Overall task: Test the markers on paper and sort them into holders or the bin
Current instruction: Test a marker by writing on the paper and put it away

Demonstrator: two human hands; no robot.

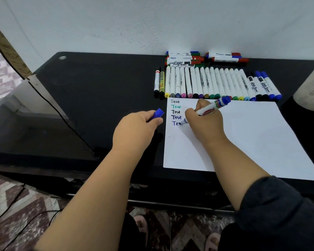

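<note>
A black, glossy rectangular table (pixel 98 91) stands against a pale wall and carries everything. On its right half lies one white sheet of paper (pixel 243 138), its top left corner lined with five written words: black, green, black, blue, and a fifth, blue and unfinished. Behind the paper, a row of markers (pixel 216 82) lies side by side, caps toward the sheet: two dark-barrelled ones at the left, then about seventeen slim white ones with differently coloured caps, then four thicker white ones with black or blue caps at the right. Against the wall sit two loose piles of whiteboard markers (pixel 184 58), too overlapped to count. One cream cylindrical container (pixel 310 87) stands at the right edge, partly cut off. The right hand (pixel 205 120) rests on the paper and grips a white marker with a blue end (pixel 212 107), its blue tip touching the sheet at the fifth word. The left hand (pixel 136 129) hovers over the table just left of the paper, pinching one blue cap (pixel 157 113) between thumb and fingers.
</note>
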